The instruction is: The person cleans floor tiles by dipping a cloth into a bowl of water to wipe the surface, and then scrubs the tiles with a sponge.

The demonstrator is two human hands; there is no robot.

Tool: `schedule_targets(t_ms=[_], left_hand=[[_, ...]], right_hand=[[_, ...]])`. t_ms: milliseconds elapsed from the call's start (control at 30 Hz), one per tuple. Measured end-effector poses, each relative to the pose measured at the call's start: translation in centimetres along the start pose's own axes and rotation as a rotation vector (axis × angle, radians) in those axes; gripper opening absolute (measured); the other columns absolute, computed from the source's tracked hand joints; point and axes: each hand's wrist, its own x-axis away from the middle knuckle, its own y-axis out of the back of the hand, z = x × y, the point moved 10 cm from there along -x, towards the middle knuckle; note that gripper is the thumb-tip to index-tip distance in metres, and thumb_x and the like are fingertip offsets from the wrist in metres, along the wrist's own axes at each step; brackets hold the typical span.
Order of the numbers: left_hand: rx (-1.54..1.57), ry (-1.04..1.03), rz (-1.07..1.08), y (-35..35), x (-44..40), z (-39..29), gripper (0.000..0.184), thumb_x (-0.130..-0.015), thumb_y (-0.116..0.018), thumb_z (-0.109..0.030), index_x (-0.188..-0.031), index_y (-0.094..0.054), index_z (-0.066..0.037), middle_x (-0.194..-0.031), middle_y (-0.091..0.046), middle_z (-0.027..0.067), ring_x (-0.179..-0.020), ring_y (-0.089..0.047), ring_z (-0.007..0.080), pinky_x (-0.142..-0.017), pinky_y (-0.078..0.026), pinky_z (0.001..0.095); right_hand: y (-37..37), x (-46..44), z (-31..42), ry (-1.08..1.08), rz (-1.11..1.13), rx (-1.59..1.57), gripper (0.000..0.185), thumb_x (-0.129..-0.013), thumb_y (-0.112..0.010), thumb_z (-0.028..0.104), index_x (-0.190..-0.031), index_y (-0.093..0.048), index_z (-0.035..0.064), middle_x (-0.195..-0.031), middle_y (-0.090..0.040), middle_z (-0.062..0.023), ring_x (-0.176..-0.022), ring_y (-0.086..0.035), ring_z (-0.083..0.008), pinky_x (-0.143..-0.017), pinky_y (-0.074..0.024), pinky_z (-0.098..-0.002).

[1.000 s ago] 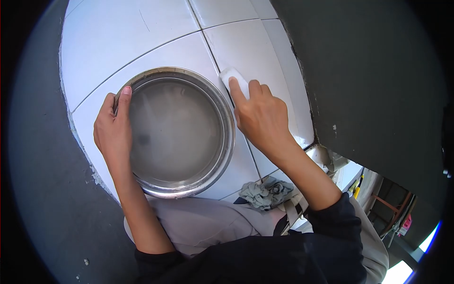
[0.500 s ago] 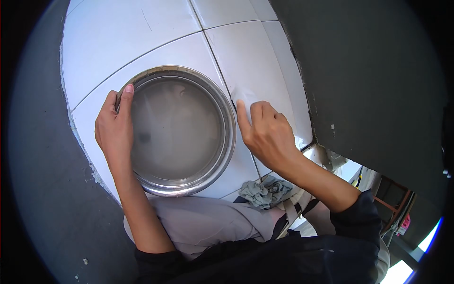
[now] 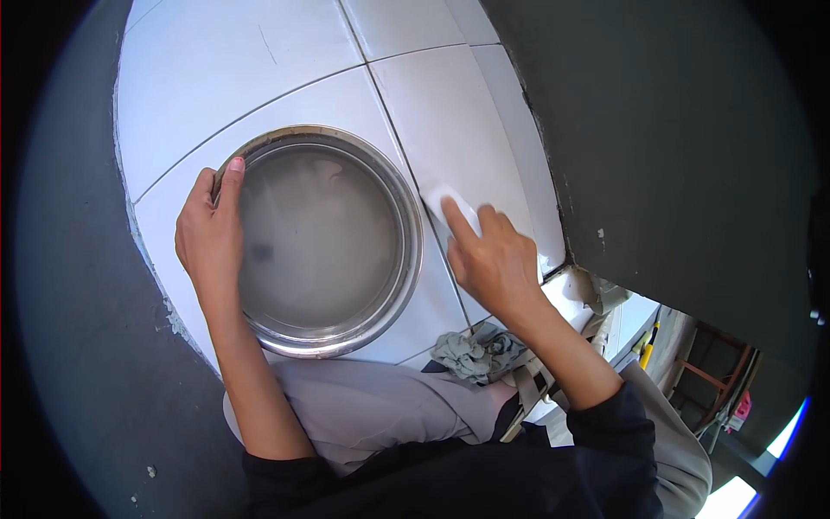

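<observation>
A round metal basin (image 3: 324,343) stands on the white tiles, holding cloudy greyish water (image 3: 320,242). My left hand (image 3: 210,221) is closed on its left rim, with the thumb over the edge. To the right of the basin, my right hand (image 3: 497,259) is wrapped round a small white object (image 3: 450,203) low over the tiles. That object is smeared by motion and partly covered by the fingers, so its kind is unclear; its tip is close to a dark joint line between tiles. A crumpled grey-green cloth (image 3: 477,353) lies below my right hand, by my knee.
White tiles (image 3: 259,52) with dark joints spread ahead. Dark grey walls rise at the left (image 3: 78,285) and the right (image 3: 657,156). My bent leg (image 3: 372,402) is close to the basin. A brown-framed rack (image 3: 713,372) stands at the lower right.
My right hand and the white object have shifted slightly down, towards me, along the tiles. My left hand stays on the basin rim. The whole view has shifted a little.
</observation>
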Motion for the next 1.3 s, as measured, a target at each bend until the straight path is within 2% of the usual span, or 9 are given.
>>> schedule_targets(t_ms=[133, 233, 333, 433, 567, 667, 867, 1100, 1300], left_hand=[[0.007, -0.015, -0.013, -0.1, 0.0, 0.0, 0.053, -0.089, -0.055, -0.056, -0.071, -0.053, -0.006, -0.057, -0.041, 0.0036, -0.059, -0.039, 0.0158, -0.059, -0.034, 0.0289], [-0.025, -0.039, -0.003, -0.3, -0.2, 0.5, 0.053, -0.089, -0.055, -0.056, -0.072, -0.054, -0.006, -0.057, -0.041, 0.0035, -0.058, -0.039, 0.0159, -0.059, -0.034, 0.0288], [-0.023, -0.039, -0.014, -0.1, -0.3, 0.3, 0.053, -0.089, -0.054, -0.057, -0.072, -0.055, -0.006, -0.057, -0.042, 0.0037, -0.058, -0.039, 0.0163, -0.059, -0.034, 0.0288], [0.000, -0.010, -0.015, 0.0, 0.0, 0.1, 0.054, -0.089, -0.054, -0.057, -0.072, -0.054, -0.006, -0.057, -0.042, 0.0040, -0.058, -0.038, 0.0165, -0.059, -0.034, 0.0290], [-0.006, 0.000, -0.031, 0.0, 0.1, 0.1, 0.054, -0.089, -0.054, -0.057, -0.071, -0.053, -0.006, -0.057, -0.040, 0.0043, -0.058, -0.038, 0.0163, -0.059, -0.033, 0.0294], [0.002, -0.029, -0.018, -0.1, -0.1, 0.1, 0.054, -0.089, -0.054, -0.057, -0.072, -0.054, -0.006, -0.057, -0.040, 0.0042, -0.058, -0.037, 0.0161, -0.059, -0.033, 0.0294], [-0.002, -0.019, -0.025, 0.0, 0.0, 0.1, 0.056, -0.089, -0.054, -0.057, -0.071, -0.050, -0.005, -0.058, -0.039, 0.0041, -0.058, -0.037, 0.0164, -0.059, -0.033, 0.0292], [-0.013, -0.024, -0.030, -0.2, -0.1, 0.2, 0.057, -0.089, -0.054, -0.058, -0.070, -0.047, -0.006, -0.058, -0.039, 0.0040, -0.058, -0.036, 0.0160, -0.059, -0.033, 0.0292], [-0.020, -0.012, -0.024, -0.1, -0.2, 0.5, 0.056, -0.088, -0.054, -0.059, -0.072, -0.053, -0.006, -0.059, -0.041, 0.0041, -0.059, -0.038, 0.0159, -0.060, -0.034, 0.0290]], right_hand=[[-1.5, -6.4, -2.0, -0.144, -0.048, 0.022, 0.056, -0.071, -0.070, 0.013, -0.126, -0.057, 0.0162, -0.080, -0.054, -0.0102, -0.068, -0.061, -0.0236, -0.048, -0.0499, -0.0356], [-1.3, -5.8, -2.2, -0.155, -0.081, 0.011, 0.055, -0.071, -0.071, 0.013, -0.125, -0.057, 0.0154, -0.081, -0.055, -0.0105, -0.068, -0.061, -0.0247, -0.050, -0.0506, -0.0372], [-0.6, -0.1, -0.8, -0.136, 0.014, 0.016, 0.045, -0.070, -0.068, 0.011, -0.114, -0.058, 0.0065, -0.083, -0.056, -0.0119, -0.069, -0.061, -0.0242, -0.046, -0.0496, -0.0345], [-0.2, 0.3, -0.9, -0.126, -0.026, 0.009, 0.039, -0.071, -0.068, 0.012, -0.108, -0.059, 0.0063, -0.084, -0.056, -0.0118, -0.069, -0.061, -0.0241, -0.048, -0.0500, -0.0351], [-0.8, -7.1, -3.5, -0.194, -0.105, 0.022, 0.033, -0.072, -0.065, 0.010, -0.104, -0.061, 0.0067, -0.084, -0.057, -0.0125, -0.065, -0.061, -0.0244, -0.049, -0.0506, -0.0370], [-1.2, -8.1, -4.5, -0.200, -0.140, 0.024, 0.048, -0.073, -0.070, 0.016, -0.120, -0.060, 0.0145, -0.078, -0.054, -0.0099, -0.066, -0.062, -0.0251, -0.052, -0.0510, -0.0383], [-1.1, 0.6, -2.7, -0.157, -0.015, 0.022, 0.052, -0.068, -0.069, 0.014, -0.119, -0.059, 0.0093, -0.083, -0.057, -0.0132, -0.064, -0.061, -0.0246, -0.043, -0.0490, -0.0351], [-1.2, -8.3, -6.5, -0.289, -0.092, 0.026, 0.043, -0.076, -0.068, 0.015, -0.118, -0.061, 0.0107, -0.081, -0.056, -0.0114, -0.066, -0.062, -0.0269, -0.060, -0.0526, -0.0378], [-0.8, 3.8, -4.4, -0.210, -0.029, 0.061, 0.055, -0.070, -0.070, 0.017, -0.124, -0.057, 0.0131, -0.086, -0.057, -0.0120, -0.066, -0.061, -0.0234, -0.047, -0.0507, -0.0339]])
